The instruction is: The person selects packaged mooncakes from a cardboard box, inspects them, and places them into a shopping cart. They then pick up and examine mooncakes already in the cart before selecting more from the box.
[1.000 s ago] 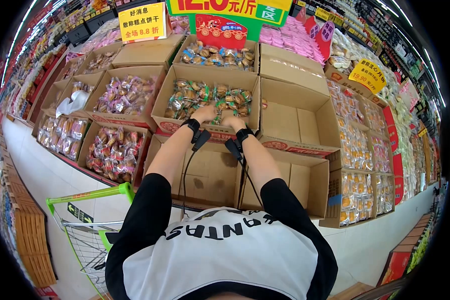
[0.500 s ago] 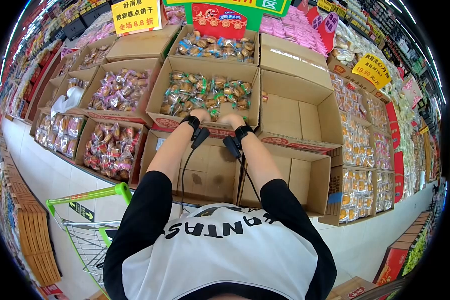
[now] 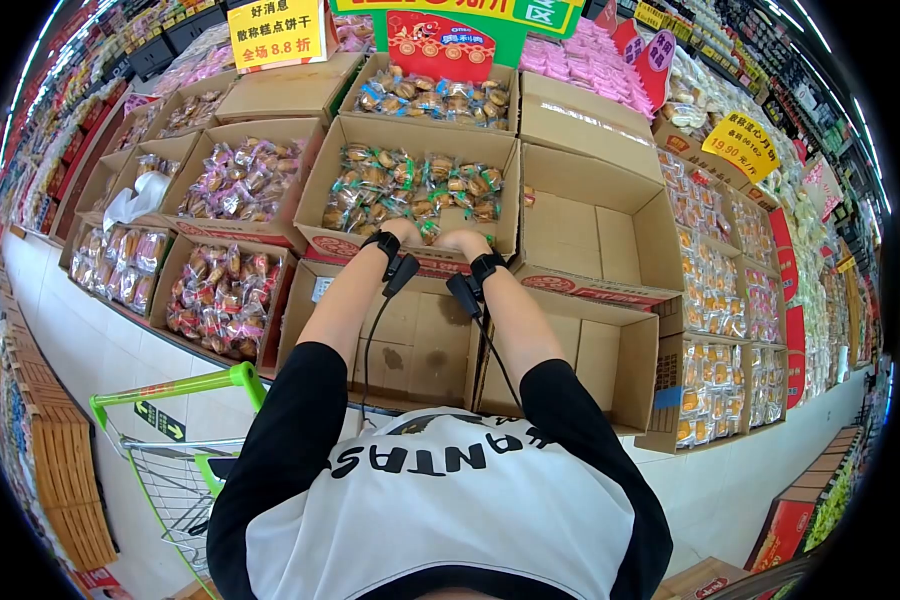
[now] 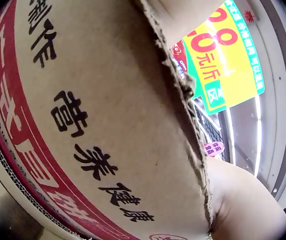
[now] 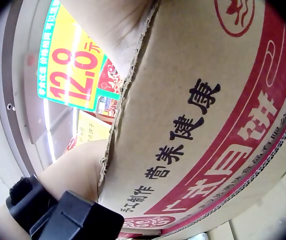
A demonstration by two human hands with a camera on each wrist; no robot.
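Both hands reach over the front wall of an open cardboard box that holds many wrapped pastries with green on their wrappers. My left hand is at the middle of that wall, beside the nearest pastries. A short gap to its right, my right hand dips over the same wall, just in front of a bare cardboard patch. In the wrist views the printed box wall hides the fingers, so I cannot tell what they hold. Both wrists wear black straps.
Bare-bottomed boxes stand to the right and below. Boxes of pink-wrapped pastries and red-wrapped pastries lie left. A green-handled shopping cart stands at lower left. Price signs rise behind.
Both hands have sunk lower behind the box's front wall, so their fingers show less. The head view has shifted slightly. Over the last half second the hands hardly move.
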